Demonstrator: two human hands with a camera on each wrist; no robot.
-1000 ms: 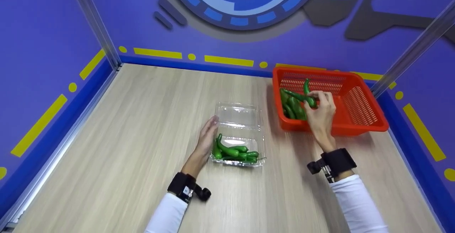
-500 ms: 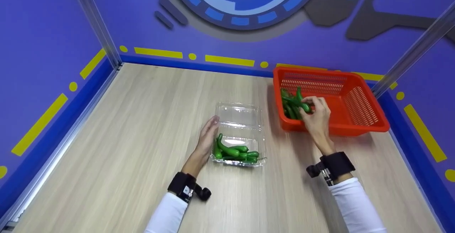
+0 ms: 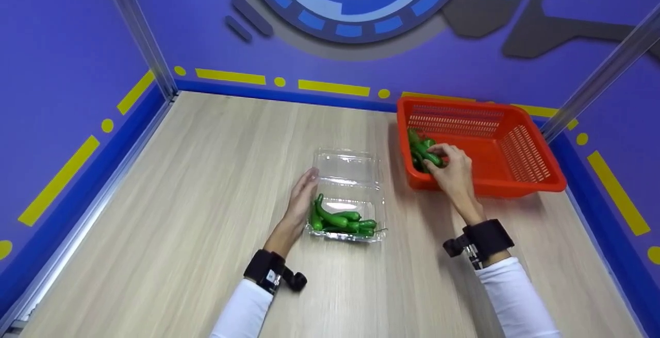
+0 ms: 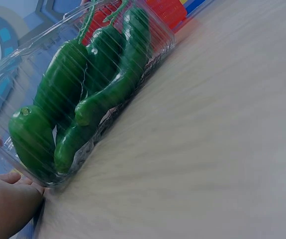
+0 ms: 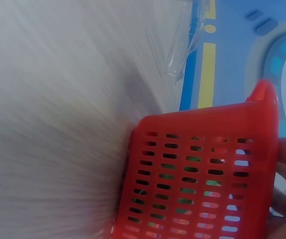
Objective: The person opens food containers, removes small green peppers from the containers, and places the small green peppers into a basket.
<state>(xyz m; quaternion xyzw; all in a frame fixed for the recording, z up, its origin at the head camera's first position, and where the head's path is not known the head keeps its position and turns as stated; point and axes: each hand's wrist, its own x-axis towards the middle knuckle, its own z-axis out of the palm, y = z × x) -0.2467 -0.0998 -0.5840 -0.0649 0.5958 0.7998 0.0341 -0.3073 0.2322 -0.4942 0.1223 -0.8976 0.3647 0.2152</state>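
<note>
A clear plastic clamshell box (image 3: pixel 346 168) lies with its lid laid back, several green chili peppers (image 4: pixel 98 79) in its near half. My left hand (image 3: pixel 299 199) rests along the box's left side, fingers extended; in the left wrist view the thumb (image 4: pixel 8 201) is by the box's corner. My right hand (image 3: pixel 456 173) reaches over the near wall of the red basket (image 3: pixel 515 186), its thumb and forefinger pinching a green chili pepper (image 3: pixel 432 159). In the right wrist view the basket wall hides most of that hand.
More green peppers (image 3: pixel 413 136) lie in the basket's left end, partly behind the right hand. The basket stands at the back right of the wooden table (image 3: pixel 206 183), close to the blue back wall (image 3: pixel 330 65). A metal post (image 3: pixel 603 70) rises at the right corner.
My right hand has moved left and lower into the basket with the pepper, over the other peppers. An upright pepper beside its fingers has gone down among them. The left hand has stayed put.
</note>
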